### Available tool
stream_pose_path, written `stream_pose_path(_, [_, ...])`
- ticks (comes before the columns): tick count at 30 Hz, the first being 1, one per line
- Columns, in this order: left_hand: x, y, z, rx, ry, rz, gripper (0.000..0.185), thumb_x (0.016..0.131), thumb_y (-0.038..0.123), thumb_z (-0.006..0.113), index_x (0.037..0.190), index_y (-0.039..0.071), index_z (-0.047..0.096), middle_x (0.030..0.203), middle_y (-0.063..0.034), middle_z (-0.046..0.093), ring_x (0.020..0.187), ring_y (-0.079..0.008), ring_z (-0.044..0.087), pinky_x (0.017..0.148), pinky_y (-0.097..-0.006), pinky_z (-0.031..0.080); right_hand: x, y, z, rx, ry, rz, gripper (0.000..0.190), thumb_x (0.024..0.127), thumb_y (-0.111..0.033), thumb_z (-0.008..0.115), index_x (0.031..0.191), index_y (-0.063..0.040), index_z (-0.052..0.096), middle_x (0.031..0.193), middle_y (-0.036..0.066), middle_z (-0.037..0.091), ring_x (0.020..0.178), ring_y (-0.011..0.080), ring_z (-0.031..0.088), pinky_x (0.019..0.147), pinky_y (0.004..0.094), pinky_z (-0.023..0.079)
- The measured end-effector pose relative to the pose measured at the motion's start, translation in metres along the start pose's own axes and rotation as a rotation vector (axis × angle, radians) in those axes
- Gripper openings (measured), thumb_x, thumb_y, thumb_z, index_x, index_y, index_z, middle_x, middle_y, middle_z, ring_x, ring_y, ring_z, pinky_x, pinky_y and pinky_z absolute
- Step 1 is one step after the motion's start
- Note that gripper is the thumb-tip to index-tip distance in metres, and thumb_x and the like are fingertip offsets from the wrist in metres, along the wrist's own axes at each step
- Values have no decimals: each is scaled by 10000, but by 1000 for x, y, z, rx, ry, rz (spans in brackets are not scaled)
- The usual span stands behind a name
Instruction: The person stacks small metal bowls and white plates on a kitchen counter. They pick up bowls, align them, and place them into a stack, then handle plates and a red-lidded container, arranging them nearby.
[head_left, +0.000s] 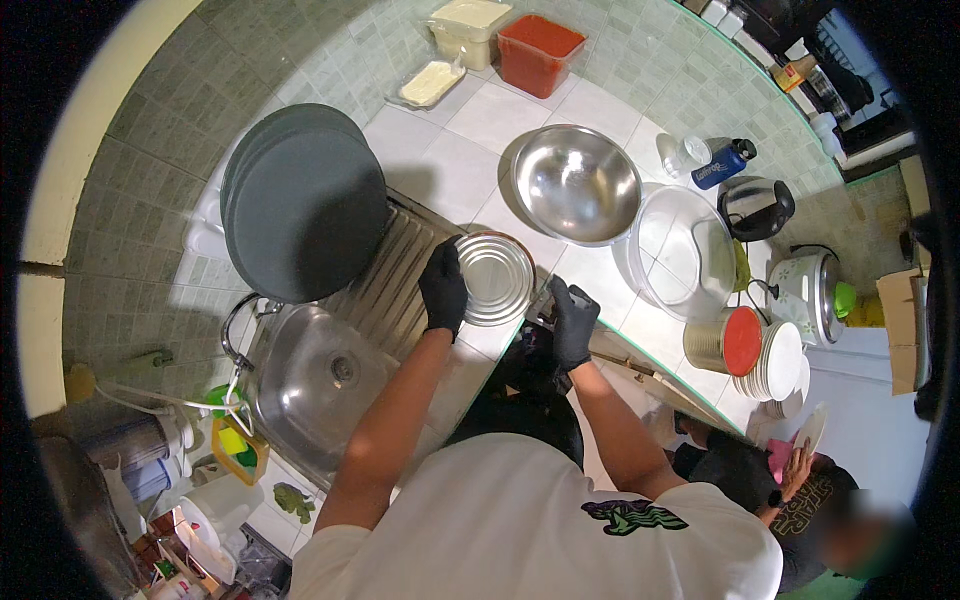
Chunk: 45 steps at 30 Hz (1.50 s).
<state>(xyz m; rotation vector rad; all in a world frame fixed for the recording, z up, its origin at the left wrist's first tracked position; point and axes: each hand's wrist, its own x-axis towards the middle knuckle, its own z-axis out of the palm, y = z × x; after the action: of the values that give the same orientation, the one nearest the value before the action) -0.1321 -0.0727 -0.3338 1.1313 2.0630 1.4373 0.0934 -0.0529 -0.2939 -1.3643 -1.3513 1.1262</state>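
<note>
A large metal can (496, 279) with a ringed lid stands near the counter's front edge, beside the ribbed drainboard (386, 274). My left hand (444, 289), in a black glove, holds the can's left side, its fingers reaching to the rim. My right hand (576, 319), also gloved in black, is closed around a small metal tool (541, 309) at the can's right edge. The tool looks like a can opener, but fingers partly hide it. The lid appears in place across the can's top.
Behind the can are a steel mixing bowl (577, 185) and a clear plastic bowl (682, 251). Large round grey pans (307, 202) rise at left, above the steel sink (322, 375). A red sauce tub (540, 56) stands at the back. Another person (780, 480) wipes a plate at right.
</note>
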Motion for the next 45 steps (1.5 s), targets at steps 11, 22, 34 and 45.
stream_pose_path(11, [1,9,-2,-65,10,-75,353,1132,248,497,1251,15,734,1164,-185,770,1042,-283,724,945,-398,538,-25,18,0,-67,-61,-45,213,963,-213,770,1079,-41,719,791,20,665,667,183,639,653,371,542])
stream_pose_path(22, [-1,0,2,11,50,-60,339,1126,241,502,1248,21,730,1171,-189,762,1075,-307,720,960,-412,532,-29,-23,11,253,31,273,333,988,-326,765,810,-60,676,741,20,661,656,134,588,642,329,498])
stream_pose_path(34, [-6,-4,7,-92,139,-57,342,1134,247,493,1250,12,711,1162,-176,742,1073,-297,696,973,-406,520,-22,0,12,171,39,264,367,959,-401,790,831,-81,666,674,6,608,562,144,590,544,304,497])
stream_pose_path(45, [-13,5,7,-42,166,-122,383,1145,272,466,1249,-8,706,1171,-181,736,1078,-303,683,993,-409,507,-26,10,17,478,96,428,332,939,-328,827,1052,-36,718,918,29,678,806,133,623,696,328,519])
